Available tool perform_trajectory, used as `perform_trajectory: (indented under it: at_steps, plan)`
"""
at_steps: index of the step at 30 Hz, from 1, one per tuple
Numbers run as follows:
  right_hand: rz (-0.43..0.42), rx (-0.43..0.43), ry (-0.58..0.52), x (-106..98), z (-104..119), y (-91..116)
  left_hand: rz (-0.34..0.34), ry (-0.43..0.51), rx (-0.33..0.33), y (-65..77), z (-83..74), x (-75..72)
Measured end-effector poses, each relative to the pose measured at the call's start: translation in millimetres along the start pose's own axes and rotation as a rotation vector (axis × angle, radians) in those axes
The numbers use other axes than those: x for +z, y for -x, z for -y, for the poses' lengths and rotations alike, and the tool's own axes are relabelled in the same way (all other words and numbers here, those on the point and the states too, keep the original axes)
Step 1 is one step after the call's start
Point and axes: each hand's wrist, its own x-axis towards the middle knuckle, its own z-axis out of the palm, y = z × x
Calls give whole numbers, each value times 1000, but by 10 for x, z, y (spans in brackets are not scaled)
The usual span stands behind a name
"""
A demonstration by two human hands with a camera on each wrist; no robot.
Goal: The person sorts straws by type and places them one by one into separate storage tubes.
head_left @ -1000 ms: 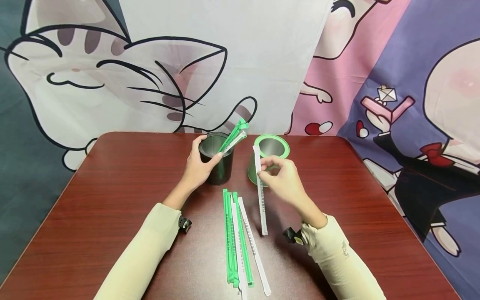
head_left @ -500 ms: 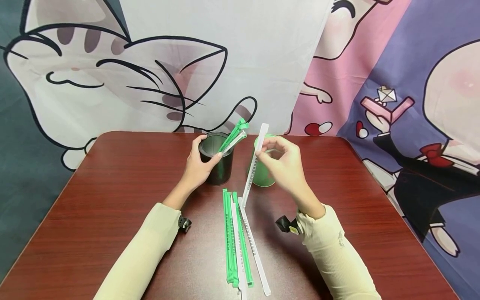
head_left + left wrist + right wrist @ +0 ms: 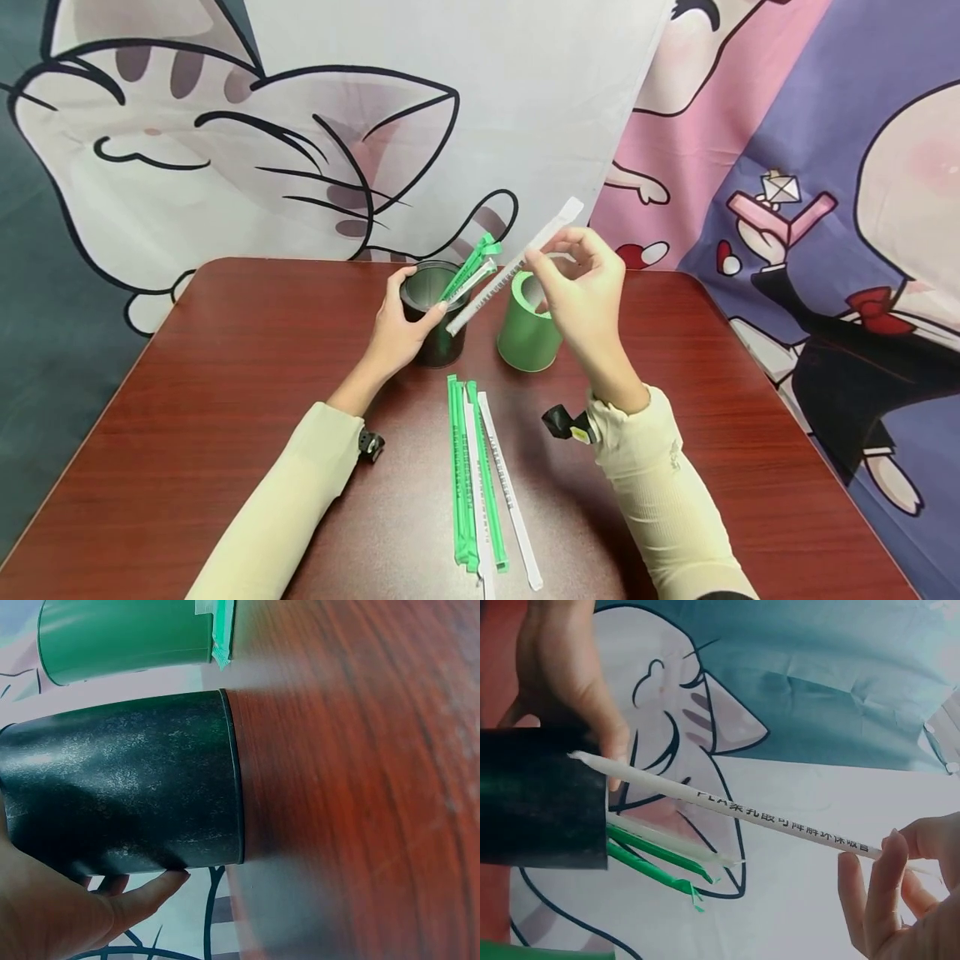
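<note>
Lying nearest the person, a row of green and white wrapped straws (image 3: 477, 479) extends lengthwise away from the body. Beyond it, the right hand (image 3: 588, 279) pinches a single white straw (image 3: 498, 282) between thumb and fingers, toward the straw's upper end. Long axis of the white straw: oblique, descending leftward from the grip. Lower end: in front of the wall of the black cup (image 3: 441, 343) and below its rim as the head view shows it; contact with the wall cannot be determined. The mouth of the black cup is to the left of the right hand's grip. The left hand (image 3: 401, 329) is the nearer hand to that mouth and is clamped on the cup, thumb and fingers spread around it. Cup contents (image 3: 472, 271), green and white straws, lean right over the rim. A green cup (image 3: 527, 335) stands upright to the right, partly covered by the right hand. Supporting surface: reddish-brown wood-grain table (image 3: 247, 400). Behind its far edge hangs a backdrop (image 3: 555, 92) printed with cartoon figures
</note>
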Motion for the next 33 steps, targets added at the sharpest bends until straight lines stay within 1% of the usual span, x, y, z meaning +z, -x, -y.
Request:
perform_trajectory:
  at_steps: [5, 8, 11, 14, 16, 18, 21, 23, 25, 29, 33]
  plan:
    - [-40, 14, -66, 5, 3, -64, 8, 1, -4, 0, -6, 12]
    - [-87, 24, -75, -33, 8, -100, 16, -2, -5, -2, -10, 19]
    - [-144, 12, -92, -70, 25, -146, 16, -2, 1, -7, -15, 22]
    - [-155, -11, -109, -55, -3, -176, 10, 3, 4, -6, -17, 17]
    - [-133, -17, -121, -11, -70, -176, 6, 3, 3, -2, -13, 12]
    - [-86, -20, -83, 43, -165, -152, 5, 5, 0, 5, -5, 10]
    - [25, -5, 29, 101, -295, -91, 6, 1, -2, 12, 9, 14]
    - [93, -17, 110, 112, -354, -45, 9, 1, -3, 14, 20, 20]
    - [146, -34, 168, 100, -390, -4, 8, 3, -4, 16, 24, 24]
    - [158, -68, 248, 34, -418, 72, 0, 7, -2, 13, 12, 23]
    - [186, -57, 319, -42, -443, 150, -3, 4, 5, 3, -2, 11]
